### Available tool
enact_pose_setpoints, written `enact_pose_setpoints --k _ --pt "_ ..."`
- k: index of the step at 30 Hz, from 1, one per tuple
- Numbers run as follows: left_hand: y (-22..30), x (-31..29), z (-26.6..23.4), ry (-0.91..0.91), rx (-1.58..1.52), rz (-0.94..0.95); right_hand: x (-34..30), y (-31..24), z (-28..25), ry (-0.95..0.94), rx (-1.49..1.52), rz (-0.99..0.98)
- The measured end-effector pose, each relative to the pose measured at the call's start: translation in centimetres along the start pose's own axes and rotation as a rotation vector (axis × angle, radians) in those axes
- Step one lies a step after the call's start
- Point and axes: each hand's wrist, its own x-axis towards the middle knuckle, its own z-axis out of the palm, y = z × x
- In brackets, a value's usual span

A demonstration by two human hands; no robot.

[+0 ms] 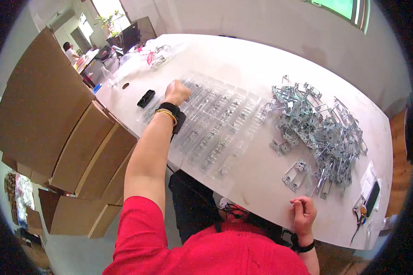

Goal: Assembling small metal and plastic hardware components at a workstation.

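My left hand (176,93) is closed in a fist at the far left end of a clear plastic tray (237,149); what its fingers hold, if anything, is hidden. Rows of small metal parts (211,101) fill the tray's long compartments. My right hand (304,214) rests by the table's near edge, fingers curled and the thumb pressed toward them. Anything inside it is too small to make out. Closest to that hand lies a loose metal bracket (296,174), at the near side of a tangled heap of silvery metal brackets (319,126).
A small black object (146,98) lies left of the tray, with plastic bags (158,57) at the far left. Scissors (361,215) and a dark phone-like object (372,196) are at the right edge. Stacked cardboard boxes (46,110) stand left of the white table (229,50). Another person (71,52) is far off.
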Motion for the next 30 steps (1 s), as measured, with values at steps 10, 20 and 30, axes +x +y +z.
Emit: enact_pose_setpoints --k 10,20,30 --pt "0.1 1.9 1.8 -0.064 0.065 -0.043 -0.2 0.5 0.0 -0.019 0.058 0.083" --pt "1.4 1.2 1.1 -0.128 0.105 -0.012 0.2 -0.8 0.1 -0.019 0.022 0.066" --pt "1.3 1.3 2.1 -0.056 0.081 0.053 -0.3 0.3 -0.4 -0.045 0.038 0.107"
